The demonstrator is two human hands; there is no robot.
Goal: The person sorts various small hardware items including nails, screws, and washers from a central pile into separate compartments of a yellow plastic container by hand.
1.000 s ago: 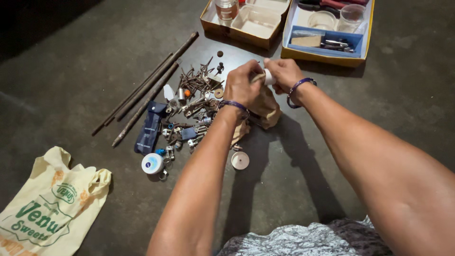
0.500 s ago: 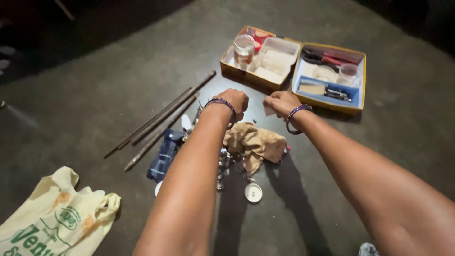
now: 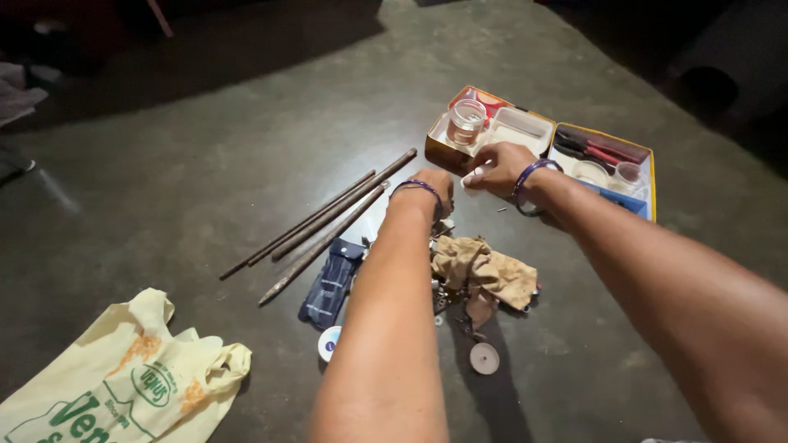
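My right hand (image 3: 499,166) pinches a small white object (image 3: 474,176) just in front of an open yellow cardboard box (image 3: 442,152). My left hand (image 3: 432,184) hangs over the far end of a pile of small metal parts (image 3: 443,291). Its fingers curl away behind the wrist, so I cannot tell whether it holds anything. Both wrists wear purple bangles. A crumpled brown cloth (image 3: 486,272) lies on the pile, below and between my forearms, with neither hand on it.
The yellow box holds a glass jar (image 3: 466,121) and a clear plastic tub (image 3: 523,128). A second box (image 3: 648,187) holds red-handled pliers (image 3: 606,152). Rusty rods (image 3: 327,218), a blue pouch (image 3: 332,284), a blue-and-white tin (image 3: 329,343), a round white lid (image 3: 484,358) and a cream bag (image 3: 123,379) lie on the dark floor.
Both hands let go of the brown cloth, which now lies on the pile. My right hand carried the white object toward the yellow box. The camera tilted up and back.
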